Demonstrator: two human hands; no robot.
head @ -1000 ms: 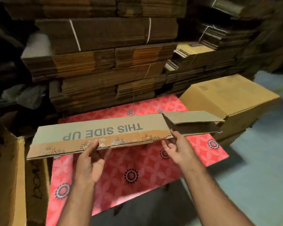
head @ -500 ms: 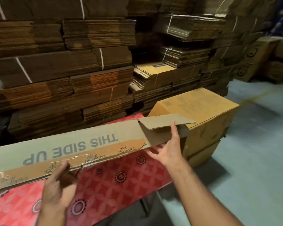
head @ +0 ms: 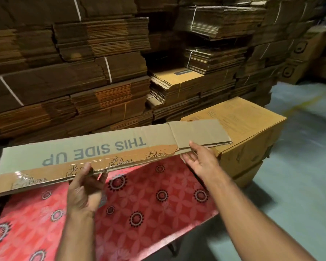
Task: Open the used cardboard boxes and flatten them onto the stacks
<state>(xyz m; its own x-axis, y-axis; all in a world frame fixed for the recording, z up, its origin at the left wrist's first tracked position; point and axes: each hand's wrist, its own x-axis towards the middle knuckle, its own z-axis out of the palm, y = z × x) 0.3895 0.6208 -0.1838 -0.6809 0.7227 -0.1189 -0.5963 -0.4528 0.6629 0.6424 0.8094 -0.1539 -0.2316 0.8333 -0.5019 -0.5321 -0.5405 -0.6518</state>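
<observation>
A long flattened cardboard box printed "THIS SIDE UP" upside down, with brown tape along its near edge, is held level above a red patterned table. My left hand grips its near edge from below, thumb on top. My right hand holds the near edge by the right end flap, thumb on top and fingers beneath. That flap lies nearly flat in line with the panel. Tall stacks of flattened boxes rise behind.
A closed brown box stands on another box right of the table, just past the flap's end. More bundled cardboard stacks and printed boxes fill the back right. Grey floor lies to the right.
The raised right end flap has been folded down nearly flat. The view has swung right and the box sits higher and farther right over the table.
</observation>
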